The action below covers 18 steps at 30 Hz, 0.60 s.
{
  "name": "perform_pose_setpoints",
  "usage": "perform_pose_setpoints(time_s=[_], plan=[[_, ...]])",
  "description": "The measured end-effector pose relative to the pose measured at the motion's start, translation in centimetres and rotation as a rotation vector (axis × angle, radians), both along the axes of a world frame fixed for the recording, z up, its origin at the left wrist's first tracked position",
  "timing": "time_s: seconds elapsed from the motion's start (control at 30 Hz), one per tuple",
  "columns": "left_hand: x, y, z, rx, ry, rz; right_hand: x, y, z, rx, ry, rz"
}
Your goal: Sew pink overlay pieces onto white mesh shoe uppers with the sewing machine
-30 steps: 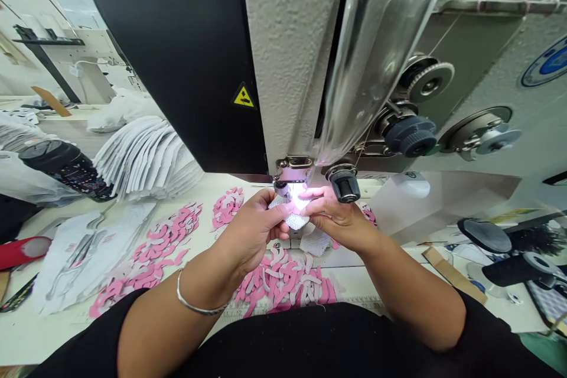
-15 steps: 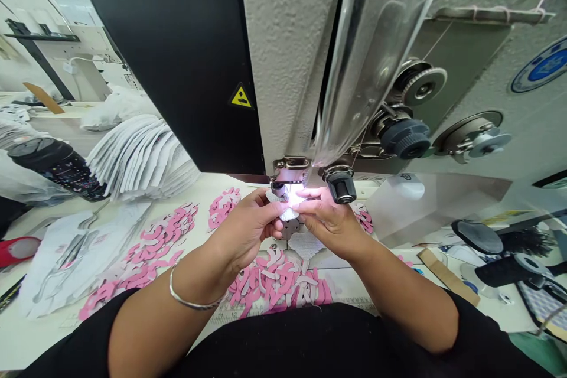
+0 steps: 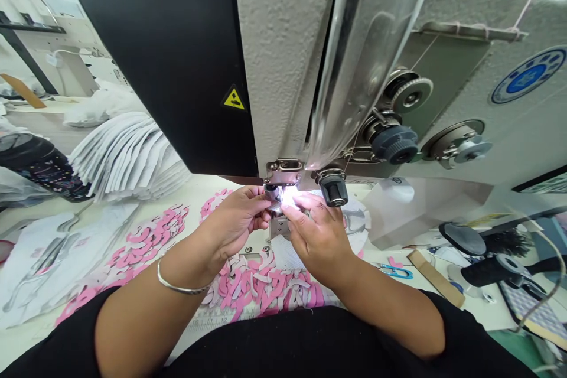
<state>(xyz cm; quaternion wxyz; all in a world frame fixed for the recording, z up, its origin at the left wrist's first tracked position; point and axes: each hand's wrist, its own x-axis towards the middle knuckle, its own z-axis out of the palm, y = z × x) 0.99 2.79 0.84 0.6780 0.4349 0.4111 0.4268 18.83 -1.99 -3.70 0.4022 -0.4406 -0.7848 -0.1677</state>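
A grey sewing machine head (image 3: 287, 41) fills the upper view, with a bright lamp shining at its presser foot (image 3: 280, 188). My left hand (image 3: 233, 224) and my right hand (image 3: 316, 236) meet right under that foot. Both are closed in a pinch on a small white mesh piece (image 3: 278, 208), which is mostly hidden by my fingers and the glare. A silver bangle (image 3: 175, 284) sits on my left wrist. More white mesh (image 3: 283, 254) lies on the bed just below my hands.
Pink and white curved cut pieces (image 3: 266, 283) lie heaped in front of me, with more (image 3: 146, 239) at the left. A fanned stack of white pieces (image 3: 128, 156) stands behind left. Blue snips (image 3: 396, 272), cardboard and black parts (image 3: 463, 238) lie at the right.
My hands have moved the mesh piece up and in under the presser foot, and their fingers now cover most of it. The view has shifted slightly to the right.
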Motion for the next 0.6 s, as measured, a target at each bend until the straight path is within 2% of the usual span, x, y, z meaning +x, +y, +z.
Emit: perform_pose_setpoints(time_s=[0.37,0.6], plan=[[-0.2,0.8,-0.7,0.004,0.025,-0.006,0.5,0.2,0.4,-0.053,0.033,0.041],[-0.7,-0.3,-0.8,0.043,-0.006,0.034,0.5,0.1,0.5,-0.078,0.022,0.011]])
